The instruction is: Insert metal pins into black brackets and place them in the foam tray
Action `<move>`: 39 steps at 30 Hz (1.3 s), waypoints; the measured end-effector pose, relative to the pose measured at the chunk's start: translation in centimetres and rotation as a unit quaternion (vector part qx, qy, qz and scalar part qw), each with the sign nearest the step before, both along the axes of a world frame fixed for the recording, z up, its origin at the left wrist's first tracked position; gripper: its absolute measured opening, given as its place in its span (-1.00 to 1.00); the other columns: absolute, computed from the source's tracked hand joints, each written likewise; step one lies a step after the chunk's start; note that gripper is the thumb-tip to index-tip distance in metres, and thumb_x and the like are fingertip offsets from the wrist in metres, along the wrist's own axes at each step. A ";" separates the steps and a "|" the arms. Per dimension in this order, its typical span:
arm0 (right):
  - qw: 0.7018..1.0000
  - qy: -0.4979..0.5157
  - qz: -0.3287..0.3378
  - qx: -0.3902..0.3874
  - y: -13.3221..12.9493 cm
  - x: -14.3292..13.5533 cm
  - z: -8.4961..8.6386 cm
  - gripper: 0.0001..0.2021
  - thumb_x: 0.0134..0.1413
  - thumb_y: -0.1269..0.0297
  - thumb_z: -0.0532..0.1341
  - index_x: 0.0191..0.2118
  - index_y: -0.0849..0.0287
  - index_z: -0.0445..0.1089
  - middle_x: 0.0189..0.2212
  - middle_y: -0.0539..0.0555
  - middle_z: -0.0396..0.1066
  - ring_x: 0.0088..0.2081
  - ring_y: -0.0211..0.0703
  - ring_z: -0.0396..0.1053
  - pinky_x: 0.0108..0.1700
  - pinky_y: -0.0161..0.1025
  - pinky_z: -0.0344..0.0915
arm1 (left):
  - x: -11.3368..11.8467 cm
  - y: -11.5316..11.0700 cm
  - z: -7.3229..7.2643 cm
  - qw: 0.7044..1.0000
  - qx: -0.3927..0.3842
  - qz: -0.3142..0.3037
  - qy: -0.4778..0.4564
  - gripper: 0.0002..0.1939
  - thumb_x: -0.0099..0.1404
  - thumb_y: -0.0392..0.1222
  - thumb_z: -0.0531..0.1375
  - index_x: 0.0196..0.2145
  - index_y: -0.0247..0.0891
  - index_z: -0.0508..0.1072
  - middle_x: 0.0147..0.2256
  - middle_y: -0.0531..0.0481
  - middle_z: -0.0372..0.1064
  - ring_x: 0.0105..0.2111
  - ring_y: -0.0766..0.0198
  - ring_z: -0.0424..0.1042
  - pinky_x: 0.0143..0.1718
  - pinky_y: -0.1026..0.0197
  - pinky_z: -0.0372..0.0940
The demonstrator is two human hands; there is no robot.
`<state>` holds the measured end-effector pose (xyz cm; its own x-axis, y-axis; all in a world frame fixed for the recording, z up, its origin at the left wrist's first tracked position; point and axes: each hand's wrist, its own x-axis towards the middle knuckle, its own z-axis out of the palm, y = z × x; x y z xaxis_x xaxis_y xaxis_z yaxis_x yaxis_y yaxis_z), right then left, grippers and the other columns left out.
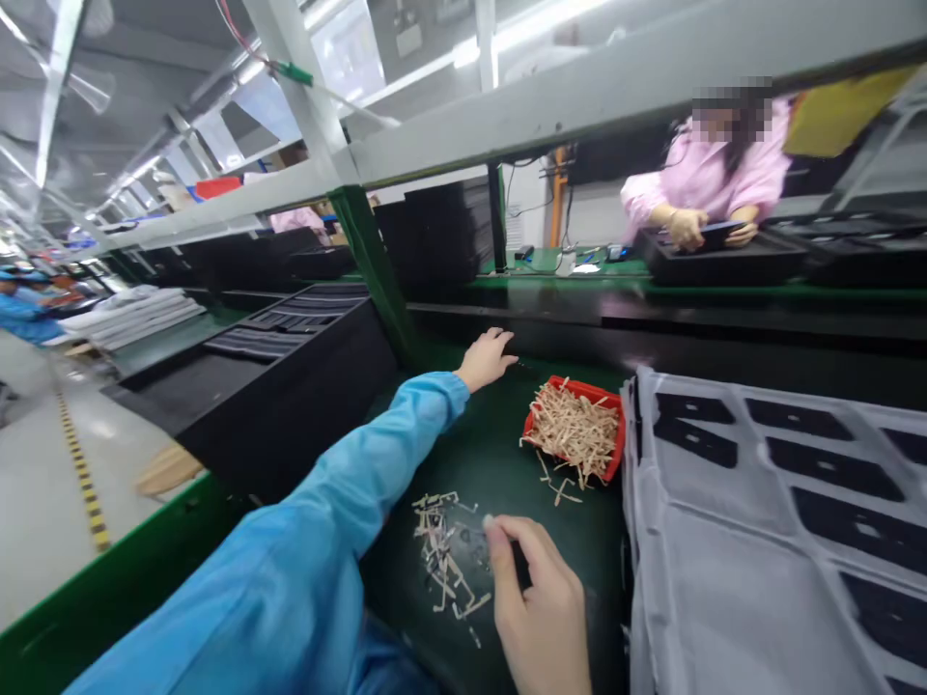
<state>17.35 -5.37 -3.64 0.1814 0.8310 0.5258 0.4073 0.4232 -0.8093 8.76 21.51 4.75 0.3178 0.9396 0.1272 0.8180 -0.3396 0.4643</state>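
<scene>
On the dark green surface (590, 550), a loose scatter of thin pale strips (438, 550) lies just left of the right hand (540, 589), whose thumb and forefinger are pinched together; whether they hold some tiny piece, I cannot tell. Farther back, the left hand (487, 360) reaches out, fingers loosely parted, nothing visible in its grasp, left of a red plastic bin (619, 439) heaped with narrow tan strips (575, 425).
</scene>
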 end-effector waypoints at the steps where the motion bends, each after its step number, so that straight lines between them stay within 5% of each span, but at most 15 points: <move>1: 1.000 0.006 -0.001 -0.003 -0.1 0.2 0.2 -0.83 0.41 0.30 0.17 -0.26 0.06 0.45 -0.36 -0.05 0.55 -0.33 -0.26 0.54 -0.21 -0.43 0.39 | -1.8 -1.5 0.1 1.000 -0.012 -0.016 0.013 -0.71 0.45 -0.12 0.28 0.07 -0.26 0.49 0.11 -0.16 0.44 0.05 0.04 0.48 0.09 -0.12 0.42; 3: 1.000 0.014 0.000 -0.004 -0.2 0.3 0.5 -0.85 0.40 0.31 0.18 -0.25 0.06 0.46 -0.36 -0.03 0.56 -0.33 -0.25 0.55 -0.20 -0.42 0.41 | -5.8 -5.6 0.3 0.997 -0.050 -0.046 0.038 -0.93 0.35 -0.23 0.34 -0.21 -0.25 0.57 -0.13 -0.08 0.55 -0.09 0.10 0.53 0.04 0.03 0.40; 5: 1.000 0.018 0.009 -0.001 -0.3 0.2 0.7 -0.86 0.39 0.31 0.18 -0.25 0.07 0.46 -0.36 -0.02 0.57 -0.34 -0.24 0.56 -0.21 -0.41 0.42 | -9.4 -10.5 0.0 0.993 -0.084 -0.062 0.052 -0.90 0.28 -0.34 0.35 -0.40 -0.22 0.55 -0.33 0.00 0.54 -0.25 0.16 0.54 -0.10 0.17 0.38; 8: 0.999 0.027 0.031 -0.006 -0.3 -0.4 0.9 -0.86 0.39 0.31 0.17 -0.23 0.06 0.46 -0.35 -0.02 0.58 -0.33 -0.23 0.56 -0.21 -0.40 0.43 | -12.9 -17.1 -1.7 0.994 -0.095 -0.030 0.043 -0.91 0.35 -0.32 0.26 -0.34 -0.21 0.52 -0.31 0.00 0.50 -0.29 0.19 0.51 -0.20 0.21 0.35; 11: 0.999 0.023 0.040 -0.020 -0.3 -0.7 1.0 -0.84 0.41 0.30 0.15 -0.22 0.04 0.46 -0.35 -0.04 0.58 -0.32 -0.23 0.57 -0.18 -0.40 0.44 | -13.6 -20.8 -4.3 0.996 -0.084 0.025 0.022 -0.95 0.41 -0.30 0.19 -0.23 -0.21 0.45 -0.20 -0.04 0.43 -0.22 0.17 0.48 -0.16 0.19 0.35; 14: 0.999 -0.013 0.044 -0.017 -0.3 -0.3 1.1 -0.86 0.39 0.31 0.16 -0.22 0.03 0.45 -0.34 -0.06 0.59 -0.32 -0.25 0.57 -0.18 -0.43 0.44 | -12.8 -21.9 -5.9 0.995 -0.070 0.074 0.010 -0.94 0.42 -0.32 0.16 -0.24 -0.20 0.37 -0.17 -0.07 0.35 -0.17 0.10 0.42 -0.12 0.09 0.33; 17: 0.999 -0.032 0.025 -0.023 -0.3 0.4 1.2 -0.87 0.39 0.29 0.17 -0.21 0.03 0.45 -0.33 -0.07 0.59 -0.33 -0.26 0.57 -0.17 -0.43 0.45 | -11.6 -21.9 -5.8 0.994 -0.051 0.100 -0.002 -0.89 0.43 -0.34 0.11 -0.28 -0.18 0.30 -0.17 -0.09 0.29 -0.14 0.04 0.37 -0.10 0.01 0.31; 21: 0.998 -0.038 -0.008 -0.048 -0.4 0.8 1.1 -0.85 0.39 0.23 0.19 -0.24 0.03 0.47 -0.35 -0.08 0.59 -0.36 -0.26 0.56 -0.20 -0.43 0.45 | -9.9 -21.1 -5.1 0.999 -0.035 0.034 -0.018 -0.87 0.41 -0.37 0.15 -0.16 -0.16 0.33 -0.04 -0.11 0.30 -0.03 0.04 0.31 0.02 0.02 0.26; 24: 0.997 -0.047 -0.018 -0.051 -0.5 0.8 1.0 -0.82 0.40 0.19 0.19 -0.26 0.03 0.47 -0.39 -0.08 0.58 -0.40 -0.26 0.54 -0.25 -0.43 0.44 | -8.9 -20.2 -5.7 0.999 -0.037 -0.025 -0.024 -0.80 0.29 -0.45 0.22 -0.29 -0.15 0.36 -0.10 -0.06 0.34 -0.10 0.04 0.29 -0.05 0.03 0.22; 28: 0.997 -0.051 -0.057 -0.032 -0.4 0.7 1.0 -0.77 0.42 0.17 0.16 -0.30 0.06 0.46 -0.41 -0.06 0.57 -0.41 -0.27 0.55 -0.31 -0.44 0.40 | -8.2 -19.8 -6.7 0.997 -0.017 -0.013 -0.079 -0.77 0.28 -0.50 0.13 -0.42 -0.19 0.27 -0.23 -0.07 0.31 -0.18 0.05 0.23 -0.10 0.00 0.17; 32: 0.996 -0.050 -0.068 -0.010 -0.1 0.4 0.9 -0.78 0.42 0.20 0.15 -0.28 0.08 0.46 -0.40 -0.02 0.57 -0.38 -0.24 0.56 -0.31 -0.40 0.41 | -7.4 -21.0 -5.9 0.982 -0.006 0.031 -0.187 -0.84 0.46 -0.33 0.03 -0.32 -0.19 0.25 -0.16 -0.10 0.31 -0.12 0.10 0.30 -0.05 0.03 0.25; 35: 0.998 -0.062 -0.031 -0.007 0.0 -0.1 0.7 -0.84 0.41 0.20 0.16 -0.17 0.08 0.47 -0.32 0.01 0.59 -0.32 -0.20 0.58 -0.27 -0.35 0.45 | -6.1 -22.4 -4.6 0.908 -0.114 0.078 -0.395 -0.81 0.53 -0.12 0.06 -0.24 -0.23 0.33 -0.09 -0.12 0.34 -0.14 0.17 0.36 -0.08 0.12 0.32; 38: 0.998 -0.059 0.024 -0.013 -0.1 -0.6 0.8 -0.84 0.42 0.25 0.13 -0.06 0.09 0.45 -0.25 0.04 0.57 -0.26 -0.20 0.58 -0.24 -0.36 0.47 | -4.8 -23.5 -3.4 0.739 -0.264 0.106 -0.610 -0.74 0.43 0.00 0.26 -0.19 -0.28 0.49 -0.09 -0.10 0.36 -0.20 0.23 0.37 -0.12 0.18 0.34; 39: 0.998 -0.052 0.040 -0.015 -0.2 -0.7 0.9 -0.84 0.43 0.28 0.12 -0.05 0.10 0.45 -0.24 0.04 0.56 -0.27 -0.22 0.58 -0.24 -0.38 0.47 | -4.5 -23.7 -3.1 0.705 -0.293 0.105 -0.637 -0.73 0.39 0.01 0.31 -0.19 -0.28 0.52 -0.11 -0.08 0.37 -0.24 0.26 0.36 -0.16 0.19 0.34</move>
<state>16.63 -5.53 -2.70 0.0594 0.8566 0.5126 0.4546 0.4339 -0.7778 4.26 -2.21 1.65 0.1424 0.9590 -0.2451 -0.3867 0.2819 0.8781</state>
